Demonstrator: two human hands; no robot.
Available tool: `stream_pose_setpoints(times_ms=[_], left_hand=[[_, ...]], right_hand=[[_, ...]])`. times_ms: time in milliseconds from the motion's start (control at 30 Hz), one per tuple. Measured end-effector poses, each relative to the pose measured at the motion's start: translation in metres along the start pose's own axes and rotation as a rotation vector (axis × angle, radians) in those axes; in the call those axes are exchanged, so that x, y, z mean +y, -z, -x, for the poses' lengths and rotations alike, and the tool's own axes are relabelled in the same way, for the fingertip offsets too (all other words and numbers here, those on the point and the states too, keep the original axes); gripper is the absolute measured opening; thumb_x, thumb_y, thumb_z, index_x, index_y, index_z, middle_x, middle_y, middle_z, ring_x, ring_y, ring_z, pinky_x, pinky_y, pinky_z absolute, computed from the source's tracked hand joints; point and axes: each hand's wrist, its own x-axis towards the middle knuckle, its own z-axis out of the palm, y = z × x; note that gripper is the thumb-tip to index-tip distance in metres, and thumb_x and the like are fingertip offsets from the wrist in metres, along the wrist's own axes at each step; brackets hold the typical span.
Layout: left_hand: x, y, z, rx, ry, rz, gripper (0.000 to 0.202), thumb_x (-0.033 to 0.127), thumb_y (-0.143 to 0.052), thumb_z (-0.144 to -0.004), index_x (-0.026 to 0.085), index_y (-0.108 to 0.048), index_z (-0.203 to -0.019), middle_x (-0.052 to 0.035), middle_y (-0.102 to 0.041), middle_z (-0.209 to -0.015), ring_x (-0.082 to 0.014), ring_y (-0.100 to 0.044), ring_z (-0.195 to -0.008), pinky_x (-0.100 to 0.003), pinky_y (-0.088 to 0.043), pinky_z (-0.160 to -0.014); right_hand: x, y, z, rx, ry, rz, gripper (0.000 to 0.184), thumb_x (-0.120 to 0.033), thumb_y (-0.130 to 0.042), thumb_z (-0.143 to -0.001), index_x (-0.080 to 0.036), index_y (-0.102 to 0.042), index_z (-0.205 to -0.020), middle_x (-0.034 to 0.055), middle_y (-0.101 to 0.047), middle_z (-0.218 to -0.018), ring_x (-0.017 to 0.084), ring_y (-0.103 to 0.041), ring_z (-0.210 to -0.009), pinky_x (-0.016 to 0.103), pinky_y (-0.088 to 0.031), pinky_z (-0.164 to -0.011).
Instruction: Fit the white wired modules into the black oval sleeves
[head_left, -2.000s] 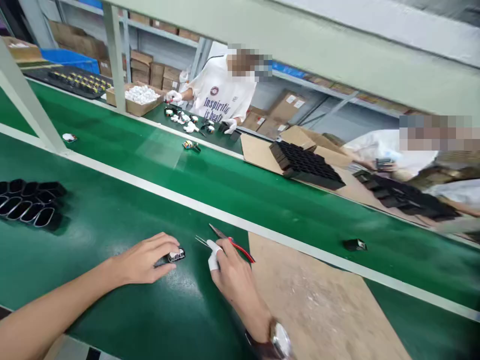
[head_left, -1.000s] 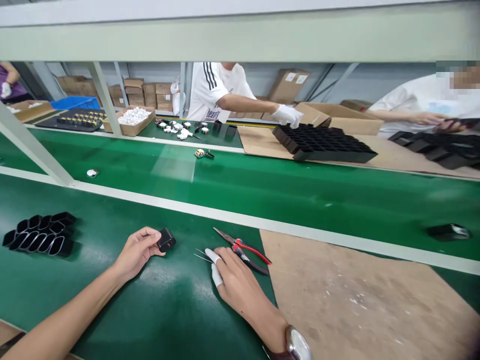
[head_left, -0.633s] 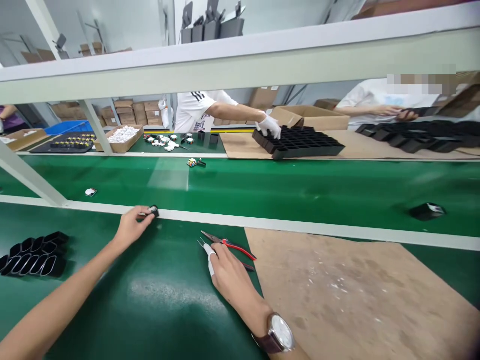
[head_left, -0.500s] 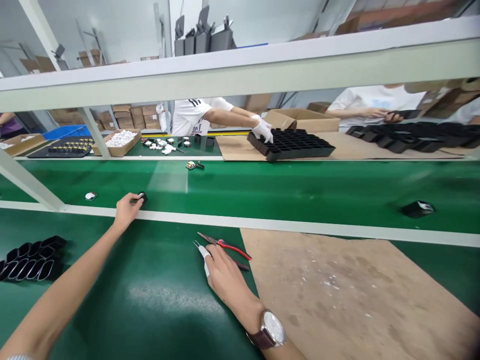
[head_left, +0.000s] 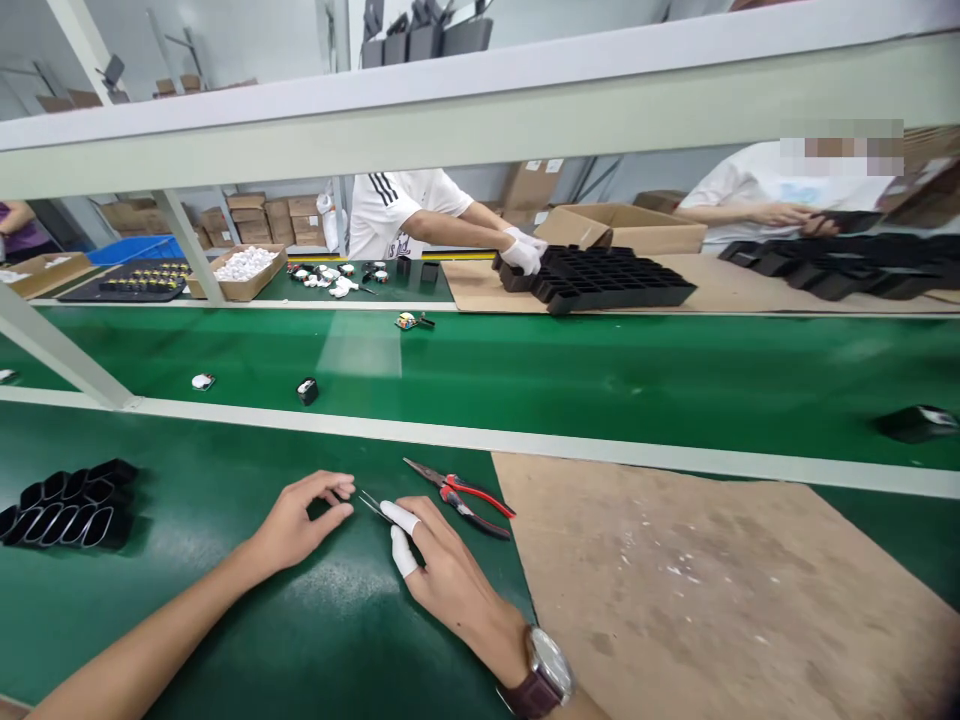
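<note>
Over the green bench top, my left hand [head_left: 301,520] has its thumb and fingers apart with nothing between them. My right hand [head_left: 442,560], white cots on thumb and forefinger, grips a pair of tweezers [head_left: 373,504] whose tips point toward my left fingertips. Just beyond the right hand lie red-and-black pliers [head_left: 457,492], jaws to the left. A small black housing [head_left: 307,391] with a white part in its top stands on the green belt. Left of it rests a small white-topped circuit piece [head_left: 202,382].
Black oval sleeves [head_left: 71,508] are grouped at left. Stained cardboard [head_left: 697,570] covers the bench at right. Another black housing [head_left: 919,423] sits on the belt. Across it, a gloved co-worker [head_left: 523,252] handles a black gridded tray [head_left: 611,283]. A pale frame post [head_left: 67,345] slants at left.
My left hand has let go of the black housing on the belt and come back toward my right hand. The tweezers stay in my right hand. Belt pieces appear farther right as the view shifts.
</note>
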Motion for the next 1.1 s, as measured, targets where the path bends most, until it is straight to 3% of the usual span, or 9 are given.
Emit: stream_pose_setpoints(times_ms=[133, 400, 600, 700, 800, 867, 933, 1000, 1100], left_hand=[[0.006, -0.013, 0.011, 0.021, 0.093, 0.173, 0.022, 0.036, -0.071, -0.098, 0.022, -0.077, -0.113, -0.0079, -0.077, -0.104, -0.0211, -0.072, -0.093, -0.034, -0.058, -0.086], [0.012, -0.006, 0.012, 0.003, 0.139, 0.292, 0.024, 0.041, -0.073, -0.096, 0.018, -0.077, -0.090, -0.0067, -0.072, -0.089, -0.0192, -0.066, -0.083, -0.030, -0.053, -0.078], [0.009, 0.017, 0.001, 0.270, 0.258, 0.334, 0.031, 0.048, -0.075, -0.092, 0.018, -0.072, -0.085, -0.0032, -0.071, -0.079, -0.0183, -0.067, -0.075, -0.030, -0.055, -0.079], [-0.001, 0.031, -0.008, 0.305, 0.255, 0.234, 0.037, 0.053, -0.070, -0.094, 0.017, -0.072, -0.085, -0.0036, -0.071, -0.077, -0.0182, -0.067, -0.071, -0.031, -0.056, -0.074], [-0.016, 0.044, -0.023, 0.309, 0.236, 0.111, 0.046, 0.054, -0.059, -0.100, 0.017, -0.067, -0.072, -0.0034, -0.067, -0.068, -0.0179, -0.065, -0.066, -0.031, -0.055, -0.071], [-0.028, 0.056, -0.038, 0.336, 0.212, 0.010, 0.037, 0.047, -0.061, -0.098, 0.018, -0.068, -0.077, -0.0051, -0.070, -0.077, -0.0198, -0.068, -0.076, -0.032, -0.056, -0.077], [-0.042, 0.071, -0.055, 0.389, 0.192, -0.093, 0.021, 0.037, -0.071, -0.090, 0.019, -0.072, -0.101, -0.0092, -0.073, -0.106, -0.0246, -0.070, -0.101, -0.037, -0.057, -0.091], [-0.055, 0.092, -0.073, 0.468, 0.203, -0.194, 0.048, 0.028, -0.077, -0.081, 0.021, -0.065, -0.127, -0.0136, -0.064, -0.134, -0.0317, -0.060, -0.129, -0.046, -0.051, -0.106], [-0.072, 0.125, -0.096, 0.596, 0.282, -0.323, 0.066, 0.023, -0.080, -0.077, 0.017, -0.057, -0.139, -0.0206, -0.051, -0.149, -0.0413, -0.038, -0.149, -0.060, -0.034, -0.121]], right_hand=[[-0.013, -0.003, 0.000, -0.020, 0.019, -0.100, 0.049, -0.007, -0.044, -0.103, -0.026, -0.048, -0.148, 0.0088, -0.063, -0.118, 0.022, -0.063, -0.106, 0.040, -0.060, -0.089], [-0.018, -0.006, 0.000, -0.012, 0.075, -0.069, 0.053, -0.004, -0.044, -0.100, -0.026, -0.048, -0.148, 0.0092, -0.064, -0.115, 0.022, -0.063, -0.102, 0.037, -0.060, -0.081], [-0.009, -0.004, 0.001, 0.002, 0.057, 0.053, 0.045, -0.004, -0.044, -0.100, -0.023, -0.053, -0.140, 0.0095, -0.066, -0.114, 0.022, -0.065, -0.101, 0.035, -0.060, -0.078], [0.007, -0.005, 0.004, -0.004, 0.064, 0.248, 0.041, -0.002, -0.043, -0.096, -0.019, -0.056, -0.131, 0.0112, -0.066, -0.116, 0.025, -0.065, -0.102, 0.038, -0.061, -0.080], [0.025, -0.006, 0.006, 0.010, 0.117, 0.455, 0.042, 0.003, -0.041, -0.089, -0.015, -0.059, -0.122, 0.0130, -0.066, -0.115, 0.028, -0.064, -0.098, 0.042, -0.061, -0.080], [0.034, -0.006, 0.007, 0.021, 0.137, 0.560, 0.042, 0.004, -0.041, -0.083, -0.014, -0.060, -0.116, 0.0135, -0.067, -0.111, 0.029, -0.064, -0.095, 0.042, -0.061, -0.076], [0.038, -0.006, 0.008, 0.018, 0.137, 0.640, 0.042, 0.004, -0.043, -0.078, -0.016, -0.062, -0.110, 0.0130, -0.067, -0.108, 0.029, -0.064, -0.092, 0.042, -0.062, -0.074], [0.041, -0.007, 0.010, 0.018, 0.132, 0.699, 0.041, 0.004, -0.045, -0.075, -0.018, -0.062, -0.106, 0.0128, -0.067, -0.107, 0.029, -0.064, -0.092, 0.041, -0.062, -0.073], [0.042, -0.010, 0.012, 0.039, 0.137, 0.758, 0.042, 0.003, -0.048, -0.073, -0.018, -0.062, -0.107, 0.0137, -0.067, -0.110, 0.031, -0.065, -0.097, 0.042, -0.063, -0.075]])
